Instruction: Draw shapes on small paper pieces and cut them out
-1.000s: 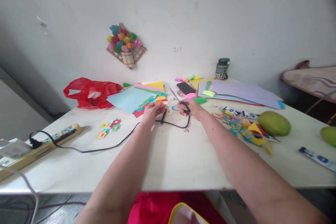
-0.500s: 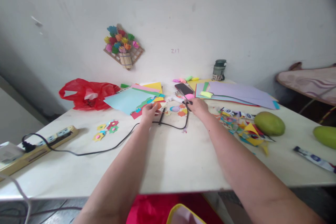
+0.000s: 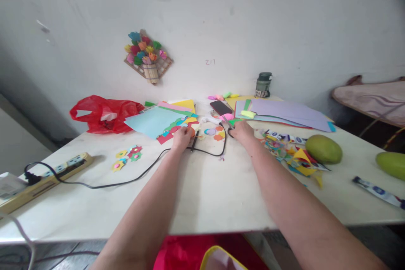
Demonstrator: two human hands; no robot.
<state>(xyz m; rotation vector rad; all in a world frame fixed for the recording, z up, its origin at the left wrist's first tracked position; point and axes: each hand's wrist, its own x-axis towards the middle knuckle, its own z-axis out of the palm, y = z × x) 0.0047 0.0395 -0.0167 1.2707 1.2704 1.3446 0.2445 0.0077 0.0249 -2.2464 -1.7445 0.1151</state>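
My right hand [image 3: 243, 132] is closed on a pair of scissors [image 3: 230, 130], whose dark handle shows at the fingers and whose blades point away toward the wall. At the centre-left, my left hand [image 3: 182, 138] is closed, with a small orange paper piece [image 3: 192, 132] at its fingertips. Cut red paper [image 3: 164, 138] lies beside that hand, and a black pen [image 3: 195, 140] rests just right of it. Between the hands are paper flower shapes [image 3: 218, 137], a purple paper circle [image 3: 209, 131] and a white glue gun [image 3: 210, 120] with a black cord.
Paper flowers [image 3: 117, 165] and a power strip [image 3: 74, 161] are at left. A red plastic bag [image 3: 95, 124], light blue paper [image 3: 152, 120], a phone [image 3: 220, 108] and purple sheets [image 3: 284, 112] lie farther back. Paper scraps [image 3: 300, 162], mangoes [image 3: 324, 149] and a tube [image 3: 376, 191] are at right.
My right hand has shifted slightly right with the scissors, uncovering green paper behind it. My left hand has moved a little, the orange piece still at its fingertips.
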